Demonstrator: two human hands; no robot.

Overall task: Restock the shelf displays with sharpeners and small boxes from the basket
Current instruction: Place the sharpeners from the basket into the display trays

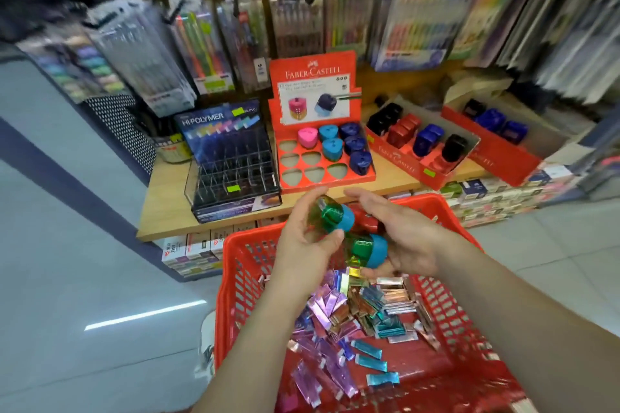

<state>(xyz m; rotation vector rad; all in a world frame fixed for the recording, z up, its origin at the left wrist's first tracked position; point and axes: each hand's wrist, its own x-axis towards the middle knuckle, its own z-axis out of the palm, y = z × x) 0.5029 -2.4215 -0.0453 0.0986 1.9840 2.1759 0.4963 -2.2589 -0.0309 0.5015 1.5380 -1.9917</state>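
Left hand (302, 238) pinches green sharpener (335, 216), right hand (407, 241) grips second sharpener (369, 250); I fear they collide, dropping into 6 o'clock basket (231, 246).

The left forearm rises from 6 o'clock, and the left hand (307, 235) grips a sharpener (335, 215) between thumb and curled fingers. The right forearm enters from 4 o'clock. The right hand (407, 238), just beside at 3 o'clock, cradles a second sharpener (369, 250) in curled fingers.

Basket (235, 265) before shelf (167, 211) (boxes (335, 308) inside)
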